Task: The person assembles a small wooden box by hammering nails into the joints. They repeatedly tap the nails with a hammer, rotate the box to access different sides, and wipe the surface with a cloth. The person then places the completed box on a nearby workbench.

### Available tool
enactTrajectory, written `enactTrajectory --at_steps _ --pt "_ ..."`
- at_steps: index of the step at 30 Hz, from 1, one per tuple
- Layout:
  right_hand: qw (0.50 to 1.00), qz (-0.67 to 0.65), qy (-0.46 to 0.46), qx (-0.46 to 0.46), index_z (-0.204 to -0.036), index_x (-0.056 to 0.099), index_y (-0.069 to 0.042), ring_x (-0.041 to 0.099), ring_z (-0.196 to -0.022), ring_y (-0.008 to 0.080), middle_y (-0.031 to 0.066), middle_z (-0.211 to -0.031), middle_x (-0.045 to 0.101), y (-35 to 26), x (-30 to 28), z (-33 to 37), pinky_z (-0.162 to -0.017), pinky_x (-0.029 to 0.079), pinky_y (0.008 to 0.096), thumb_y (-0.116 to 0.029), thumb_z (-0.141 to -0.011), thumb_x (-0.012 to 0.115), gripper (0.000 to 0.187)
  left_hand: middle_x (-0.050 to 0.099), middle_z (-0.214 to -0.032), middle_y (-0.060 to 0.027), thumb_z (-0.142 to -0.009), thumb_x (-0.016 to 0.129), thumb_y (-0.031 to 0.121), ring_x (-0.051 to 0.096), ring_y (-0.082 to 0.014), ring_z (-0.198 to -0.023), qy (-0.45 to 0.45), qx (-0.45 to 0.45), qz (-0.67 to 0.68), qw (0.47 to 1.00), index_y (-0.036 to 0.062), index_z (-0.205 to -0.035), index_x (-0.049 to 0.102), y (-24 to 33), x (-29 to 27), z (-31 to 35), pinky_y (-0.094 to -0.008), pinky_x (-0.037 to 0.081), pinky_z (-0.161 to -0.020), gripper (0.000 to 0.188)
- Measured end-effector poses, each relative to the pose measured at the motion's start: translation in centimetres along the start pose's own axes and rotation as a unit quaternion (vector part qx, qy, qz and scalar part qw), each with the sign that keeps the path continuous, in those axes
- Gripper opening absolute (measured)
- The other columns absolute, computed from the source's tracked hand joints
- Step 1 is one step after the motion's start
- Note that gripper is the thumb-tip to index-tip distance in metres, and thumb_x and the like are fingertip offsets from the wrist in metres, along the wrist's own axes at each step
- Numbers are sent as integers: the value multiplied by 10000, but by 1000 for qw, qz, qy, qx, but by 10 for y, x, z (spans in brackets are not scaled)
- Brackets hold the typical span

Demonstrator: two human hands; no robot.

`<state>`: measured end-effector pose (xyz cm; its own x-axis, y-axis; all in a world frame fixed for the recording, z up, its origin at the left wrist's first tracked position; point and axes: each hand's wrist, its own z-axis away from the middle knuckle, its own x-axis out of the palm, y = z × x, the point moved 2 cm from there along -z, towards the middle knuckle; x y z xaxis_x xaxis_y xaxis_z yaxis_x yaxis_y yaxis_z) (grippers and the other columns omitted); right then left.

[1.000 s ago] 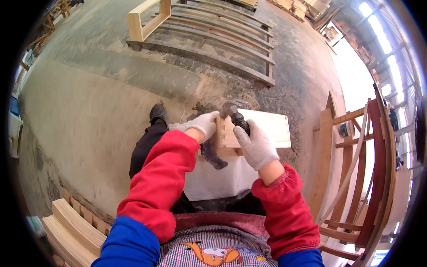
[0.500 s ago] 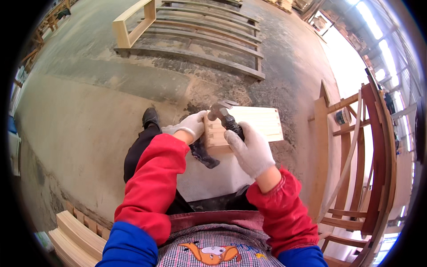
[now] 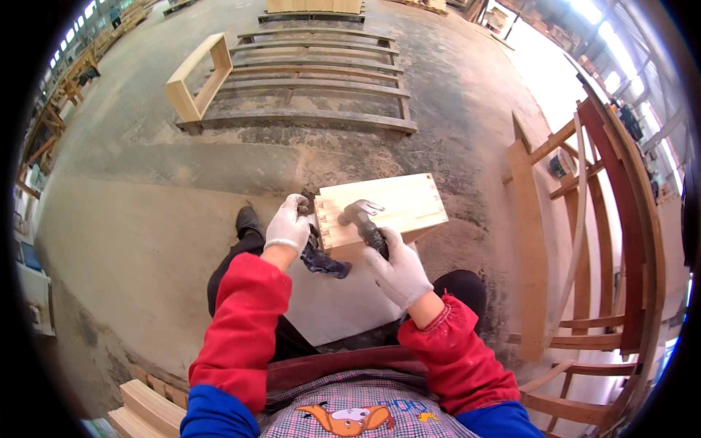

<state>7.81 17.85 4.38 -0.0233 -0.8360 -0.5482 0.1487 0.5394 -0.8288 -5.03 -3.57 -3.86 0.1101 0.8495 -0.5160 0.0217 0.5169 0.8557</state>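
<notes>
A pale wooden box (image 3: 405, 196) with interlocking corner joints along its left edge sits in front of me. My right hand (image 3: 401, 271), in a white glove, grips a claw hammer (image 3: 361, 216) by the handle, its head over the left part of the box's top. Just left of the jointed edge is my gloved left hand (image 3: 288, 225), apart from the box. Its fingertips are curled together, and whatever they may hold is too small to make out. A dark crumpled cloth (image 3: 325, 264) hangs beside the box, below that hand.
Under the box is a pale flat surface (image 3: 336, 310) between my legs. Ahead, a slatted wooden pallet (image 3: 307, 115) bears an open wooden frame (image 3: 182, 102) at its left end. A wooden rack (image 3: 529, 248) stands to the right; stacked boards (image 3: 150, 409) lie at lower left.
My left hand has come off the box's corner and shifted left, fingers curling. The hammer, still in my right hand, now sits lower over the box's top. The view has tilted up.
</notes>
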Motion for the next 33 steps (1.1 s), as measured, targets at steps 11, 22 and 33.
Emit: enactTrajectory --at_steps 11,22,33 --pt "972 -148 -97 -155 -1521 329 17 568 -1258 417 322 -1336 551 -28 33 30 -1046 460 438 -213 -906 650 731 633 -1087 -40 -919 750 260 604 -132 -996 -156 -77 209 962 38 -1266 542 82 -16 86 -293 493 -900 462" --pt "927 301 179 -135 -1354 621 -109 477 -1354 392 197 -1444 548 32 -38 -51 -1174 298 496 -377 -981 554 464 614 -887 -19 -848 699 93 605 -126 -781 -113 -117 189 968 39 -1193 552 77 -53 87 -285 521 -739 379" --pt "903 319 231 -171 -1343 625 -98 463 -1374 393 189 -1430 568 61 -28 -63 -1192 259 521 -368 -962 566 470 681 -724 -208 -874 619 320 690 -410 -727 -190 57 -429 881 67 -1048 660 134 -54 88 -504 552 -686 310"
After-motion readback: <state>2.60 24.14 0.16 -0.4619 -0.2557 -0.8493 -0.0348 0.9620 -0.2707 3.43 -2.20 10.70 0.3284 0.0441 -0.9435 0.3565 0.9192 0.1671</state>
